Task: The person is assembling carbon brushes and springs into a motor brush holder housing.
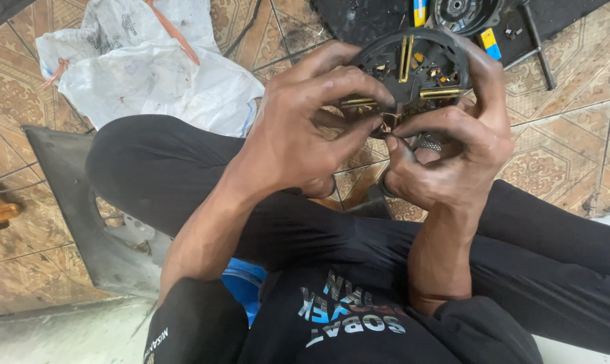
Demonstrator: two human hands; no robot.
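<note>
Head view. The person sits on a tiled floor (554, 145), legs folded, and holds a round black plate (413, 57) up above the lap. The plate carries brass holders and small copper parts on its face.

Left hand (298, 131): clenched on the plate's left rim, fingers curled over the top edge, thumb reaching in toward the centre.

Right hand (453, 158): wrapped round the right rim, with thumb and forefinger pinched on a small copper-coloured piece (391, 121) at the lower middle of the plate.

Handling judgement: the plate looks stiff and light enough for one hand. The brass holders and thin copper leads look delicate and likely to bend. The fingers are dark with grime, so the surface may be slippery. The rim is the safe place to hold; the fittings on the face are not.

Surroundings: a white sack (150, 74) lies on the floor at upper left. A dark mat (359, 17) at the top bears a second round part (463, 13) and a metal rod (537, 44). A grey metal sheet (82, 216) lies by the left knee.
</note>
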